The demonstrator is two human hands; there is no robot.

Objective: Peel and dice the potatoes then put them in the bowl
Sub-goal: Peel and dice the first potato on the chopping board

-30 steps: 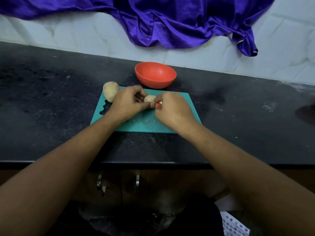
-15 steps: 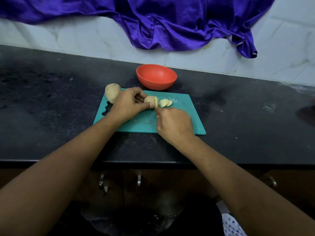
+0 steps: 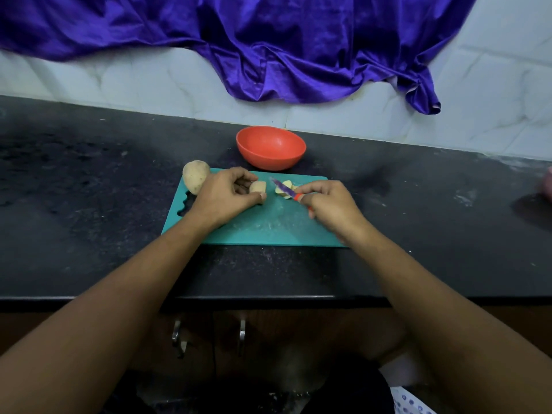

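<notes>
Nearest me, under the edge of the dark worktop (image 3: 89,210), 2 metal cabinet handles (image 3: 242,333) show between my forearms. On the worktop lies the teal cutting board (image 3: 268,228), set square in front of me so both hands reach it without stretching.

My left hand (image 3: 227,195) rests on the board's left half. Its fingers curl over the remaining peeled potato piece (image 3: 258,186) and the thumb presses in from the near side, which pins the piece so it cannot roll and leaves its cut face turned to the right. My right hand (image 3: 331,207) has its fingers closed around the red handle of a small knife (image 3: 286,191). The purple blade slants up and left, lifted just off the board over the cut slices (image 3: 287,184), with a clear gap between its tip and the held piece. I judge this to be the pause between 2 cuts.

Behind my left hand, 1 unpeeled potato (image 3: 195,176) sits on the board's far left corner, parked out of the blade's path until its turn. Just beyond the board stands the orange bowl (image 3: 270,147), close enough for a short carry. I see nothing in it yet, so the dicing and transfer are still to come. A purple cloth (image 3: 268,40) hangs down the tiled wall behind.
</notes>
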